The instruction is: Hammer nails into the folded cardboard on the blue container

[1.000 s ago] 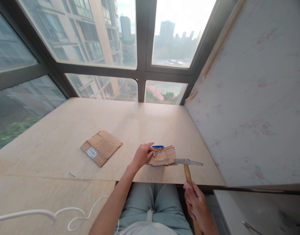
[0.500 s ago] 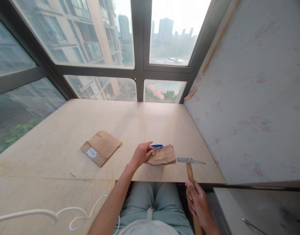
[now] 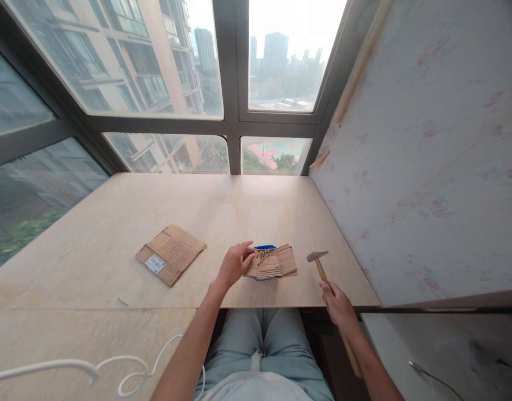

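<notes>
My left hand [image 3: 234, 262] is at the left side of a folded piece of corrugated cardboard [image 3: 284, 260], with thumb and fingertips pinched on a nail at its edge, mostly covered by the fingers. Several small nails [image 3: 263, 257] stick out of or lie on the cardboard's upper part, some at a slant. Beneath the cardboard a blue object [image 3: 264, 247] shows at the far and near edges. To the right, my right hand [image 3: 338, 303] is wrapped around the wooden handle of a hammer [image 3: 317, 257], whose metal head is raised, apart from the cardboard.
Another folded cardboard piece [image 3: 172, 253] with a white label lies left on the wooden tabletop [image 3: 222, 206]. A loose nail [image 3: 122, 302] rests near the tabletop seam. A white cable [image 3: 130, 356] loops at lower left. Windows stand behind; a patterned wall [image 3: 427, 167] bounds the right.
The hammer has swung up and tilted, its head turning and moving slightly away from me. My left hand stays beside the nails. The whole view has shifted slightly.
</notes>
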`<action>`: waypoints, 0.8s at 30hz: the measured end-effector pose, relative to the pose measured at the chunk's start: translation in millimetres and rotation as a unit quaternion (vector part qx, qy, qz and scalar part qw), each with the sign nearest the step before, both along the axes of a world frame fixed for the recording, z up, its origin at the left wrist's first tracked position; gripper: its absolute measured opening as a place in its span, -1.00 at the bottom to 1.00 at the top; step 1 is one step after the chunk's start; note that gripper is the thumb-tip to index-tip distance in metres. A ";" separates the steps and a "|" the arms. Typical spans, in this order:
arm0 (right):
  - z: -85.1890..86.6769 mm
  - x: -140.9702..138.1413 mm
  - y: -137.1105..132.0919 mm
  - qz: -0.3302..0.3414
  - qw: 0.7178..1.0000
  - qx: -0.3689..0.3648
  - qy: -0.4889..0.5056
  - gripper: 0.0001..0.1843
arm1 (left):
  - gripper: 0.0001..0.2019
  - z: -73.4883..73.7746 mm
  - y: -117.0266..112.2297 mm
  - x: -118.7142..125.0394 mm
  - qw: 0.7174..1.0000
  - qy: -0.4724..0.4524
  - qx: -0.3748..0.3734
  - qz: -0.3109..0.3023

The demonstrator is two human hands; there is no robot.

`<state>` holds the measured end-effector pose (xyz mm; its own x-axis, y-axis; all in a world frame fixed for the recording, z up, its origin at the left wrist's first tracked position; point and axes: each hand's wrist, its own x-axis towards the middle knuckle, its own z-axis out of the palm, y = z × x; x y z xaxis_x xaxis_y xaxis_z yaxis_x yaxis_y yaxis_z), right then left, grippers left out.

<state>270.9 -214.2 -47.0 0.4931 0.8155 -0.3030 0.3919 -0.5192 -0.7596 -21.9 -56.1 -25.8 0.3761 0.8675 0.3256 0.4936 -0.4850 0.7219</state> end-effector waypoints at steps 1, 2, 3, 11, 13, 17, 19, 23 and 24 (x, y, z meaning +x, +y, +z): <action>-0.4 5.4 5.0 0.011 0.999 -0.009 -0.034 -0.63 | -0.64 1.7 0.0 0.8 1.000 0.002 0.005 0.005; -0.6 10.0 10.0 0.023 0.997 -0.020 -0.066 -0.66 | -0.65 3.7 0.2 1.3 1.000 0.004 0.009 0.010; -0.8 13.5 15.1 0.034 0.994 -0.033 -0.096 -0.67 | -0.66 5.7 0.2 1.3 1.000 0.005 0.013 0.016; -8.3 11.4 50.8 0.102 0.959 -0.096 -0.248 -0.70 | -0.73 18.3 -34.1 -25.8 0.989 -0.052 0.020 0.136; -11.5 8.0 56.8 0.107 0.952 -0.101 -0.270 -0.70 | -0.74 21.8 -58.9 -34.9 0.981 -0.066 0.006 0.181; -16.0 4.7 64.1 0.106 0.941 -0.105 -0.304 -0.71 | -0.74 33.4 -117.3 -52.6 0.976 -0.072 -0.031 0.205; -17.1 4.9 65.7 0.105 0.937 -0.106 -0.317 -0.71 | -0.75 42.7 -143.2 -64.0 0.975 -0.070 -0.045 0.205; -18.0 7.1 67.6 0.109 0.927 -0.106 -0.343 -0.73 | -0.81 68.1 -177.2 -93.5 0.982 -0.052 -0.033 0.181; -18.4 7.6 68.0 0.110 0.924 -0.106 -0.350 -0.73 | -0.81 75.1 -182.1 -100.6 0.982 -0.046 -0.028 0.180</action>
